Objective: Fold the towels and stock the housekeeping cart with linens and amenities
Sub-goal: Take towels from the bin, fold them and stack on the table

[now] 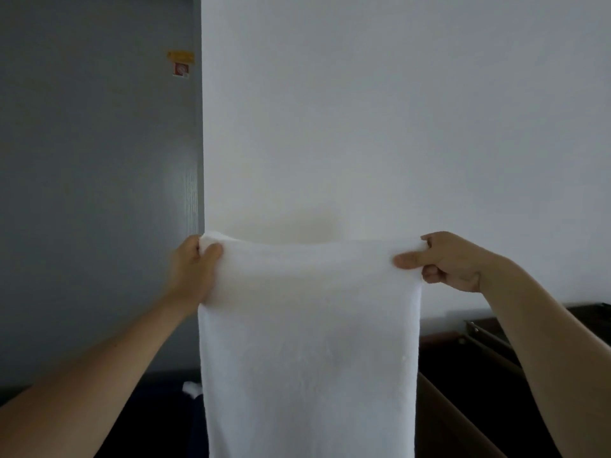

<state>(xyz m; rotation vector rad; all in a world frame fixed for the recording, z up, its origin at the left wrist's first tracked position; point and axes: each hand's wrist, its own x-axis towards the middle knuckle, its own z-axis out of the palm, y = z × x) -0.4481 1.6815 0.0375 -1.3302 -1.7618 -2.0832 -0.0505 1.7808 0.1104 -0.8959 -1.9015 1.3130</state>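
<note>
Two bare forearms reach forward, and each hand holds an upper corner of one white towel (307, 342). The left hand (195, 262) curls over the top edge with its thumb pressed on the near face. The right hand (453, 262) pinches its corner between thumb and fingers. Between the hands the top edge sags a little, and below them the cloth hangs straight down out of view.

It looks soft, limp and light, with a nap unlikely to slip. The corners seem the sensible hold, and a clean fold would want them brought together evenly.

Below the right hand stands dark wooden furniture (479, 345), perhaps a rack, though it is too dim to tell. Beyond the left hand is a grey door (99, 193), with a yellow sticker (180, 62) well above it, and behind the towel a white wall (396, 127).
</note>
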